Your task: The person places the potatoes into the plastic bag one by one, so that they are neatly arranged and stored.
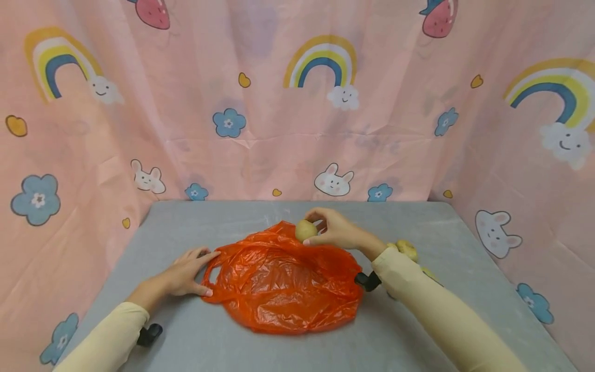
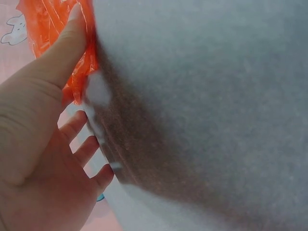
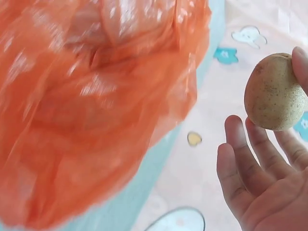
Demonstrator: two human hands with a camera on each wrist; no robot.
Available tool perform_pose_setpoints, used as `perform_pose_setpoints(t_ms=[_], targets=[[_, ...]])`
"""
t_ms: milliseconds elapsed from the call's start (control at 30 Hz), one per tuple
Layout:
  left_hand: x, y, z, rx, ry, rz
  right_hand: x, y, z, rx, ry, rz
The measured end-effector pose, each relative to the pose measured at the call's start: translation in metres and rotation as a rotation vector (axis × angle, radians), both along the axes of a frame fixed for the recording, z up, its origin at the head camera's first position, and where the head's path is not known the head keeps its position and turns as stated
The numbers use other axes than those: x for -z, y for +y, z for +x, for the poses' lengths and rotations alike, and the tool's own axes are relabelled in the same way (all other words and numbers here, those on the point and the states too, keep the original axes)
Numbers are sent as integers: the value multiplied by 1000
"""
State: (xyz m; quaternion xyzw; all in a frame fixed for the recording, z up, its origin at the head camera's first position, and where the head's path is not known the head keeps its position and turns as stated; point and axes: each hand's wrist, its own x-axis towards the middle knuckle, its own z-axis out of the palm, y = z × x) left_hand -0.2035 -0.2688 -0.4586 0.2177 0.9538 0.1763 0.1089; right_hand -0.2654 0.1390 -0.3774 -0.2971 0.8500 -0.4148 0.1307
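My right hand (image 1: 337, 230) pinches a potato (image 1: 306, 231) between thumb and fingers, above the far rim of an orange plastic bag (image 1: 288, 289). The right wrist view shows the potato (image 3: 275, 92) held by the thumb and fingertips, apart from the bag (image 3: 96, 115). The bag lies spread on the table with its mouth gaping. At its left end, my left hand (image 1: 183, 274) touches the handle loop with thumb and index finger spread apart. In the left wrist view, the left hand's (image 2: 53, 144) thumb rests on the orange plastic, and its other visible fingers extend loosely.
More potatoes (image 1: 407, 250) lie on the grey table (image 1: 186, 330) to the right, partly hidden behind the right forearm. A pink patterned curtain (image 1: 274, 155) hangs at the back and both sides. Black wrist-camera pieces (image 1: 367, 280) project under the sleeves.
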Motion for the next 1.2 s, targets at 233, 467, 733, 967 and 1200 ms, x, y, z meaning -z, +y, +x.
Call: perform_pose_setpoints(t_ms=[233, 467, 733, 967, 1200], targets=[[-1, -1, 0, 5, -5, 10, 8, -33, 0, 17, -52, 16], [-1, -3, 0, -1, -6, 17, 18, -65, 2, -33, -92, 54], [0, -3, 0, -6, -29, 20, 31, -93, 10, -59, -127, 126], [2, -4, 0, -14, -33, 23, 32, -115, 12, -19, -201, 127], [3, -4, 0, -2, -27, 27, 28, -133, 21, 51, -256, 163]])
